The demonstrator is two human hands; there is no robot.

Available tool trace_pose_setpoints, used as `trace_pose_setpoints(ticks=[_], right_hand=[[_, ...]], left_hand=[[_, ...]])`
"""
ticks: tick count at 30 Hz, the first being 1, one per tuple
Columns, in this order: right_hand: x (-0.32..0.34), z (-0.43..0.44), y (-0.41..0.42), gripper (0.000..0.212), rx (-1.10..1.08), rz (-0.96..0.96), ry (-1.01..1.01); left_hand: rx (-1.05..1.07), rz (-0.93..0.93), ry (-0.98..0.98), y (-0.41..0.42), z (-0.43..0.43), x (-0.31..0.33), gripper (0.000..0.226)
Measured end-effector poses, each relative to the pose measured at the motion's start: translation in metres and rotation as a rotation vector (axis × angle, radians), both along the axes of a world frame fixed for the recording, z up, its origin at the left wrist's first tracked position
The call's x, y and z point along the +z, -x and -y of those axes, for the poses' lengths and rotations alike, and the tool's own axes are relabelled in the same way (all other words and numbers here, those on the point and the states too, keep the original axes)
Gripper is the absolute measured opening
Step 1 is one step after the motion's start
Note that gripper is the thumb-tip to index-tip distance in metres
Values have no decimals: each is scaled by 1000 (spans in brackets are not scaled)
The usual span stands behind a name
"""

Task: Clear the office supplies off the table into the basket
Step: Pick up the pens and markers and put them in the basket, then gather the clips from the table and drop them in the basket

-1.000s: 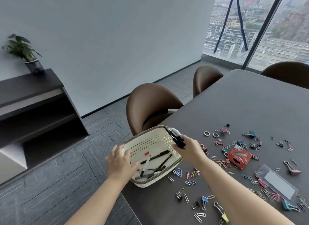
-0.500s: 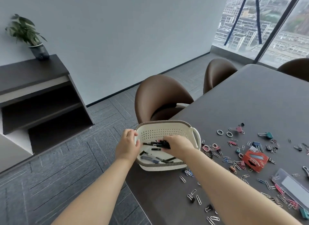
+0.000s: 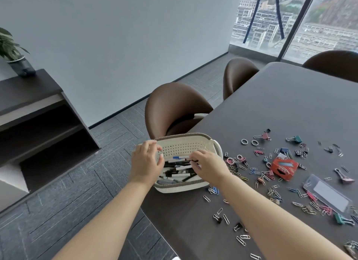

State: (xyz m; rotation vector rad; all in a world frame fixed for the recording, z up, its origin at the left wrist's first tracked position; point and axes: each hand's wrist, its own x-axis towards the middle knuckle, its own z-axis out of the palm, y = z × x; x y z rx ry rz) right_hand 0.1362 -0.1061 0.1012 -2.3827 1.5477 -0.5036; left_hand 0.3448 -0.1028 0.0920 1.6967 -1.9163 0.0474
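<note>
Item 1, basket: cream, perforated walls, grey-brown rim. It stands on the dark tabletop at the left edge, just in front of the nearer brown chair. Its left end overhangs or meets the edge; which of the 2 cannot be told.

Item 2, pens: a loose heap, mostly black and white with 1 blue cap visible, lying crosswise on the basket floor.

Item 3, left hand: at the basket's left end, fingers curled over the rim and thumb inside the wall, holding the basket.

Item 4, right hand: over the basket's right half, palm down, fingers bent, fingertips down among the pens. Whether it pinches a pen or only touches the heap cannot be told.

Item 5, supplies on the tabletop, all to the right of the basket: coloured paper clips scattered widely, the closest ones just beside the basket's near corner; binder clips among them; 2 metal rings side by side; a red box lying tilted in the middle of the scatter; a clear plastic case flat, nearer the person's side.

Item 6, surroundings: a dark shelf unit by the wall carries a potted plant. A window shows buildings.
</note>
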Motion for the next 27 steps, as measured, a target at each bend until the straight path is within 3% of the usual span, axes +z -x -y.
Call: trace_pose_setpoints(ticks=[4, 10, 13, 16, 18, 23, 27], right_hand=[[-4, -32, 49, 13, -216, 120, 191], [-26, -83, 130, 26, -573, 115, 26], [-46, -112, 154, 34, -650, 40, -79], [-72, -144, 167, 42, -724, -20, -173], [-87, -163, 171, 47, -762, -51, -230], [-110, -190, 171, 48, -835, -48, -277], [-119, -203, 175, 51, -878, -33, -292]], left_hand=[[-233, 4, 117, 49, -12, 5, 15], [-650, 16, 203, 134, -48, -22, 21], [-786, 86, -15, 152, -66, -60, 32], [-707, 329, -427, 153, -76, -96, 76], [-617, 464, -629, 150, -80, -112, 94], [-533, 586, -667, 169, -76, -120, 99], [-731, 551, -630, 204, -83, -120, 96]])
